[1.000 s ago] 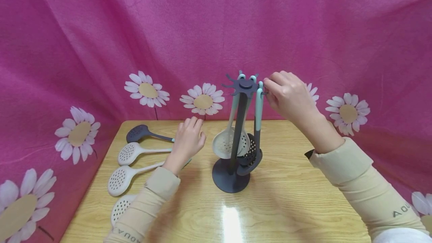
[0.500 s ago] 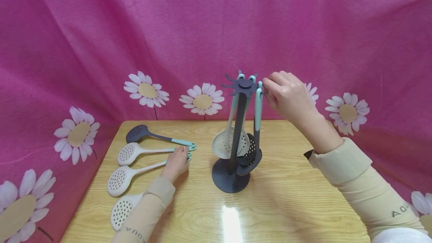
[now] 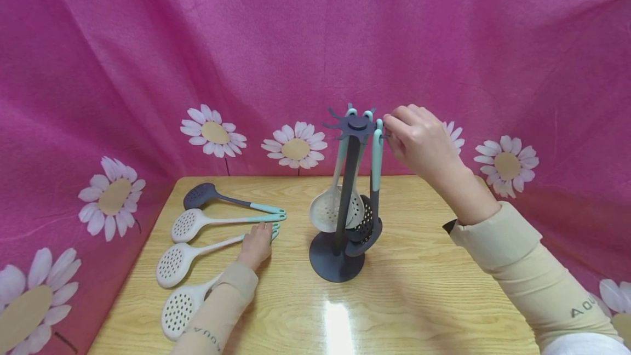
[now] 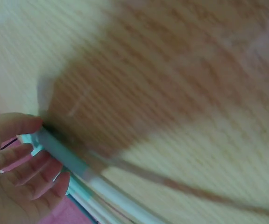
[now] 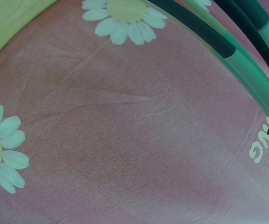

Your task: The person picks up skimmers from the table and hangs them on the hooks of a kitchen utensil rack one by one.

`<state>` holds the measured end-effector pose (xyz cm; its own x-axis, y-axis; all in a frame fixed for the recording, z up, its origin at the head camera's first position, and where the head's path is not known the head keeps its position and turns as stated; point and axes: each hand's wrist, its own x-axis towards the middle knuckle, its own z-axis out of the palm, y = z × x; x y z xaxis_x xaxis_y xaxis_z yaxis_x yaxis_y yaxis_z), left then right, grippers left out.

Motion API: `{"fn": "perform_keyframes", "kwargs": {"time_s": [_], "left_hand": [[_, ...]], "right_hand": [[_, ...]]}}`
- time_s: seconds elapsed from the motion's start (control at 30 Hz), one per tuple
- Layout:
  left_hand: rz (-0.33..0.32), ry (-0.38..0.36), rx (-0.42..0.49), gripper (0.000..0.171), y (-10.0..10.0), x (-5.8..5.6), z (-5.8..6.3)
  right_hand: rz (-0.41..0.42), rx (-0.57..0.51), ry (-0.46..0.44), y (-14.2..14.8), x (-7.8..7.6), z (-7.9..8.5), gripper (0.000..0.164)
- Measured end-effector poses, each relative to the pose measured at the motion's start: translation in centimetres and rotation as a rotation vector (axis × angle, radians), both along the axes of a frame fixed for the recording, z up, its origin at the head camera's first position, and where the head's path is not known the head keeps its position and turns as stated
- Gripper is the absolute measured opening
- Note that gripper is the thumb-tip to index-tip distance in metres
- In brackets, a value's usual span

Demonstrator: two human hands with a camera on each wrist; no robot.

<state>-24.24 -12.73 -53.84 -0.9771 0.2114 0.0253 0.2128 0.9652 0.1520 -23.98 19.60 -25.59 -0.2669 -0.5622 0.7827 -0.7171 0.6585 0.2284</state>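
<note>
My left hand (image 3: pixel 257 244) pinches the green handle end of a white skimmer (image 3: pixel 172 264) lying on the table; the left wrist view has thumb and fingers on either side of that handle (image 4: pixel 64 154). A dark utensil stand (image 3: pixel 349 190) rises from a round base, with several green-handled utensils hung from its top. Among them are a pale ladle-like piece (image 3: pixel 325 211), a dark slotted one (image 3: pixel 366 223) and a dark ladle (image 3: pixel 367 246). My right hand (image 3: pixel 419 136) grips the stand's top edge beside the hanging handles; its fingertips are partly hidden.
Another white skimmer (image 3: pixel 185 225) and a dark skimmer (image 3: pixel 199 195) lie beyond the left hand. A further white skimmer (image 3: pixel 178 311) lies nearer, its handle under the left forearm. Behind the wooden table (image 3: pixel 419 300) hangs a pink flowered cloth (image 3: pixel 296 43).
My left hand has come down and toward me from above the handles onto the third skimmer's handle end, uncovering the two farther handles. The right hand and the stand have stayed in place.
</note>
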Motion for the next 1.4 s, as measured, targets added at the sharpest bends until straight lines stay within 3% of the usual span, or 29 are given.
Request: {"fn": "perform_keyframes", "kwargs": {"time_s": [0.23, 0.5, 0.67, 1.17, 1.4], "left_hand": [[0.032, -0.03, 0.028, 0.039, 0.1, 0.1, -0.5], [0.013, 0.029, 0.016, 0.032, 0.1, 0.4, -0.7], [0.019, 0.018, 0.02, 0.03, 0.2, 0.3, -0.8], [0.019, -0.01, 0.061, 0.01, 0.6, 0.5, 1.0], [-0.004, -0.031, 0.089, 0.006, 1.0, -0.1, 2.9]], "right_hand": [[0.009, -0.012, 0.007, -0.1, -0.1, -0.1, 0.01], [0.007, -0.012, 0.007, -0.1, 0.0, 0.0, 0.01], [0.007, -0.013, 0.004, -0.1, 0.0, 0.0, 0.01], [-0.014, -0.005, -0.017, -0.1, 0.1, -0.1, 0.01], [-0.005, -0.012, -0.011, -0.1, 0.0, -0.1, 0.009]]}}
